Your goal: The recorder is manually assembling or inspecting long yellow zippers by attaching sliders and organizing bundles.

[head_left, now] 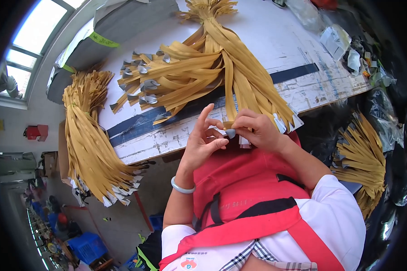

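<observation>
At the near edge of the bench (285, 38), we see the end of a yellow strap (230, 106) between two hands, above a red apron (244, 180). The right hand (260, 131) has its grip closed, thumb and fingers pinching the strap just beside a grey tab (231, 133). The left hand (201, 142) has its grip spread, index finger raised and thumb apart; we cannot tell whether its other fingers hold the tab. Beyond, we find a large strap bundle (192, 67) lying fanned across the bench.
</observation>
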Demonstrator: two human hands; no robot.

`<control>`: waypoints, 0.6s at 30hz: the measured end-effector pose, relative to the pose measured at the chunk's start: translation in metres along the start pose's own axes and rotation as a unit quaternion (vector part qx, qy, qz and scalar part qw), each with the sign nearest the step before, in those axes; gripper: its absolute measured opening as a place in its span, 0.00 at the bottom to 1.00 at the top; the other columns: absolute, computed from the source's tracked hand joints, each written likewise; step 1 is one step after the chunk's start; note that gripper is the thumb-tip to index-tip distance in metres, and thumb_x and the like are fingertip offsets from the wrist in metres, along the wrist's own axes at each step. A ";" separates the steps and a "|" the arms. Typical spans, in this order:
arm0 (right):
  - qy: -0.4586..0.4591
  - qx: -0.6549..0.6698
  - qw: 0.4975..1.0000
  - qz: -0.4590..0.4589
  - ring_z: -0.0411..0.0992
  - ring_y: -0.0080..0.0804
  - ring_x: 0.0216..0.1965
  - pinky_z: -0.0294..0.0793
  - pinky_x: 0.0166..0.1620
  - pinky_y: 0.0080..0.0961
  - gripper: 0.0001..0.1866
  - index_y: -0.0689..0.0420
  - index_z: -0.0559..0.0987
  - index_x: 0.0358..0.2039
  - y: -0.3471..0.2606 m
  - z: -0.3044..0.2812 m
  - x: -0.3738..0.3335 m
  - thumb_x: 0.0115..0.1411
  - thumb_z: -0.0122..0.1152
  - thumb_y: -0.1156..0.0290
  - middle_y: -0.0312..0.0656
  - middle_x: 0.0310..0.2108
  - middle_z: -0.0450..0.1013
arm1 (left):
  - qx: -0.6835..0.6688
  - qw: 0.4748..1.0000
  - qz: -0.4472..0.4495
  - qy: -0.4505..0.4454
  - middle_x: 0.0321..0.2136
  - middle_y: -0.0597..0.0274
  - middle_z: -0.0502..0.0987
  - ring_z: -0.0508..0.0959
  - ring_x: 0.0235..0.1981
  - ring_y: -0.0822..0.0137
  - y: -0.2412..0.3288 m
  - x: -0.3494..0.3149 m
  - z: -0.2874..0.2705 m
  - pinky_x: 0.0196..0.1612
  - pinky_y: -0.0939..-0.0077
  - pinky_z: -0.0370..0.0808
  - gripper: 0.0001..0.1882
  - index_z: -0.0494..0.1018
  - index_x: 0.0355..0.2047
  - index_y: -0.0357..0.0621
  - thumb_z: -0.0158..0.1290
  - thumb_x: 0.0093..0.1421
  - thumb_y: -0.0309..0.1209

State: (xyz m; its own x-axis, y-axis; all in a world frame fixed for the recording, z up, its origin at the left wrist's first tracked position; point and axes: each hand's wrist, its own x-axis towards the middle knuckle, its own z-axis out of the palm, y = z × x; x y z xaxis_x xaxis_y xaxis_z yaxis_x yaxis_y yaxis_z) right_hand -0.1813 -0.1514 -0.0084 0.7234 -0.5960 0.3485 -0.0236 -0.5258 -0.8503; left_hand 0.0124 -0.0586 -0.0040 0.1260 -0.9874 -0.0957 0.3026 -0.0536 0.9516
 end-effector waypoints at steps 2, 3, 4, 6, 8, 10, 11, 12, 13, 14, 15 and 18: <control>-0.007 0.006 1.000 -0.017 0.73 0.35 0.32 0.71 0.33 0.25 0.04 0.60 0.78 0.36 0.006 -0.002 -0.003 0.59 0.62 0.79 0.41 0.32 0.73 | 0.016 0.995 -0.049 -0.080 0.31 0.69 0.74 0.77 0.30 0.77 0.001 -0.001 -0.007 0.31 0.86 0.77 0.09 0.76 0.41 0.39 0.60 0.59 0.19; -0.015 0.012 0.999 -0.036 0.74 0.31 0.32 0.72 0.34 0.23 0.04 0.60 0.78 0.38 0.006 -0.001 -0.001 0.62 0.61 0.78 0.39 0.33 0.74 | 0.017 0.996 -0.048 -0.079 0.31 0.69 0.74 0.77 0.30 0.77 -0.005 0.000 -0.011 0.31 0.86 0.77 0.09 0.76 0.41 0.39 0.60 0.59 0.19; -0.015 0.012 0.999 -0.037 0.74 0.31 0.32 0.72 0.34 0.23 0.04 0.60 0.78 0.38 0.004 0.002 -0.001 0.62 0.61 0.78 0.39 0.33 0.74 | 0.050 0.996 -0.029 -0.072 0.29 0.69 0.74 0.77 0.30 0.77 -0.011 0.000 -0.014 0.31 0.85 0.76 0.08 0.76 0.38 0.39 0.60 0.59 0.19; 0.032 0.259 0.936 0.238 0.73 0.22 0.29 0.72 0.33 0.19 0.06 0.60 0.76 0.37 -0.004 0.007 -0.005 0.66 0.60 0.71 0.35 0.29 0.74 | 0.083 0.994 -0.011 -0.067 0.27 0.70 0.75 0.77 0.30 0.77 -0.017 0.000 -0.013 0.31 0.85 0.76 0.06 0.76 0.36 0.39 0.61 0.59 0.19; 0.014 0.265 0.924 0.275 0.72 0.19 0.27 0.72 0.31 0.17 0.08 0.60 0.76 0.36 -0.002 0.007 -0.007 0.67 0.59 0.68 0.34 0.27 0.74 | 0.205 0.974 0.087 -0.037 0.23 0.65 0.74 0.76 0.27 0.76 -0.019 -0.002 -0.007 0.29 0.83 0.73 0.05 0.76 0.32 0.37 0.60 0.57 0.18; -0.008 0.270 0.911 0.312 0.71 0.16 0.25 0.72 0.30 0.15 0.10 0.60 0.75 0.35 -0.002 0.007 -0.010 0.68 0.59 0.66 0.32 0.25 0.73 | 0.246 0.961 0.122 -0.036 0.24 0.65 0.74 0.75 0.26 0.76 -0.033 -0.006 -0.005 0.28 0.83 0.72 0.04 0.74 0.31 0.36 0.59 0.59 0.17; -0.003 0.284 0.908 0.308 0.71 0.15 0.25 0.71 0.29 0.15 0.10 0.59 0.75 0.34 -0.003 0.008 -0.012 0.68 0.60 0.65 0.31 0.25 0.73 | 0.287 0.945 0.156 -0.034 0.25 0.64 0.74 0.74 0.24 0.77 -0.040 -0.010 -0.003 0.27 0.83 0.71 0.04 0.73 0.30 0.35 0.57 0.60 0.15; 0.007 0.297 0.905 0.306 0.70 0.15 0.25 0.70 0.27 0.15 0.11 0.58 0.74 0.33 -0.002 0.008 -0.015 0.68 0.60 0.65 0.31 0.24 0.72 | 0.273 0.948 0.163 0.008 0.22 0.57 0.71 0.72 0.22 0.70 -0.035 -0.013 0.006 0.26 0.77 0.68 0.07 0.71 0.27 0.36 0.60 0.55 0.16; 0.015 0.311 0.900 0.304 0.70 0.15 0.24 0.69 0.26 0.14 0.11 0.58 0.74 0.32 -0.003 0.009 -0.017 0.67 0.61 0.65 0.30 0.24 0.71 | 0.271 0.949 0.160 0.006 0.22 0.57 0.71 0.72 0.22 0.70 -0.027 -0.015 0.008 0.26 0.77 0.68 0.07 0.71 0.27 0.36 0.60 0.55 0.16; 0.016 0.310 0.899 0.308 0.70 0.15 0.24 0.69 0.26 0.14 0.11 0.58 0.74 0.32 -0.006 0.009 -0.017 0.67 0.61 0.65 0.30 0.24 0.71 | 0.274 0.942 0.193 0.018 0.22 0.58 0.71 0.73 0.22 0.70 -0.019 -0.017 0.006 0.26 0.78 0.69 0.07 0.71 0.27 0.36 0.59 0.57 0.17; 0.015 0.305 0.907 0.289 0.70 0.15 0.24 0.69 0.26 0.14 0.11 0.58 0.74 0.32 -0.015 0.009 -0.011 0.67 0.61 0.65 0.30 0.24 0.71 | 0.278 0.933 0.228 0.033 0.23 0.59 0.72 0.74 0.23 0.70 -0.011 -0.019 0.000 0.27 0.79 0.69 0.06 0.71 0.28 0.37 0.59 0.59 0.18; 0.072 0.248 0.929 0.264 0.69 0.14 0.24 0.69 0.27 0.13 0.11 0.58 0.75 0.33 -0.003 -0.015 -0.011 0.68 0.60 0.64 0.29 0.24 0.69 | 0.139 0.920 0.250 0.267 0.28 0.62 0.75 0.76 0.27 0.73 0.020 -0.014 -0.066 0.30 0.82 0.74 0.05 0.71 0.39 0.36 0.55 0.65 0.22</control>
State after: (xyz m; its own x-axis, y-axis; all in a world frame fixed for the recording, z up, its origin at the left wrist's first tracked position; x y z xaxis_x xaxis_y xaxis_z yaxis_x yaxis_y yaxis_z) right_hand -0.1991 -0.1523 -0.0036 0.6001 -0.7856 -0.1508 -0.0028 0.1864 -0.9825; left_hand 0.0787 -0.0357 -0.0028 0.6533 -0.6882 0.3157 -0.1631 0.2793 0.9462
